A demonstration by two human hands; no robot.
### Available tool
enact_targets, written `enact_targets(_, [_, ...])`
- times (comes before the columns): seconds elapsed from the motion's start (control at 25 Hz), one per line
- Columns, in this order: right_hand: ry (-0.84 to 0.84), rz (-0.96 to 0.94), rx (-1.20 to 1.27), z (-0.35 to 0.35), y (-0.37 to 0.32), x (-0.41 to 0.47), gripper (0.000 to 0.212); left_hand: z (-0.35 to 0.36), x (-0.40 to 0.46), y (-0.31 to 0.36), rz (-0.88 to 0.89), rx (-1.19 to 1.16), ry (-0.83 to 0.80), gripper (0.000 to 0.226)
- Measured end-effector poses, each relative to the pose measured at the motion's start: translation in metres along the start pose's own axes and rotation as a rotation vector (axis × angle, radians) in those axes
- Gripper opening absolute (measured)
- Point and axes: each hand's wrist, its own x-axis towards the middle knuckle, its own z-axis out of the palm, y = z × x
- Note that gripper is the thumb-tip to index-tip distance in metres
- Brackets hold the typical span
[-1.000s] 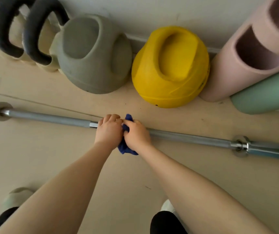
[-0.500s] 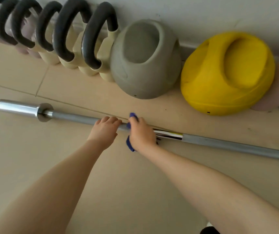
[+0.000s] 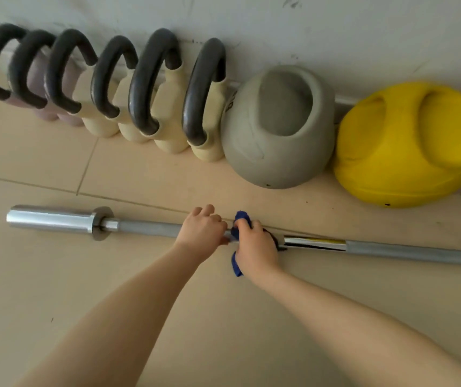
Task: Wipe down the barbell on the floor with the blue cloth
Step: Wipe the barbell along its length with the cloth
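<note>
A long steel barbell point(image 3: 151, 228) lies on the tan floor, running left to right, its thick chrome sleeve at the left end. My left hand point(image 3: 201, 233) grips the bar's shaft near its middle. Just to the right, my right hand point(image 3: 255, 251) is wrapped over the bar with the blue cloth point(image 3: 241, 217) bunched under it; cloth shows above my fingers and hangs below my wrist. A shiny chrome stretch of bar lies right of that hand.
Along the wall behind the bar stand several kettlebells with black handles point(image 3: 151, 85), a large grey kettlebell point(image 3: 276, 129) and a yellow one point(image 3: 408, 146). Tiled floor point(image 3: 56, 289) lies in front of the bar.
Both hands and the cloth have slid leftward along the bar, toward its left sleeve. The view has swung left, bringing more kettlebells and the sleeve into sight.
</note>
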Motion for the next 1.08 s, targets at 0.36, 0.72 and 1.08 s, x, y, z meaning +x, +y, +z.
enact_targets(0.36, [0.013, 0.333, -0.030, -0.041, 0.040, -0.006, 0.024, 0.011, 0.007, -0.025, 0.113, -0.132, -0.109, 0.032])
enact_targets(0.72, [0.183, 0.117, -0.137, 0.005, -0.005, 0.005, 0.033, 0.029, 0.001, -0.034, 0.116, -0.296, 0.003, 0.035])
enact_targets(1.08, [0.252, 0.223, -0.202, 0.013, -0.006, -0.011, 0.040, 0.034, -0.008, -0.029, 0.068, -0.342, 0.098, 0.034])
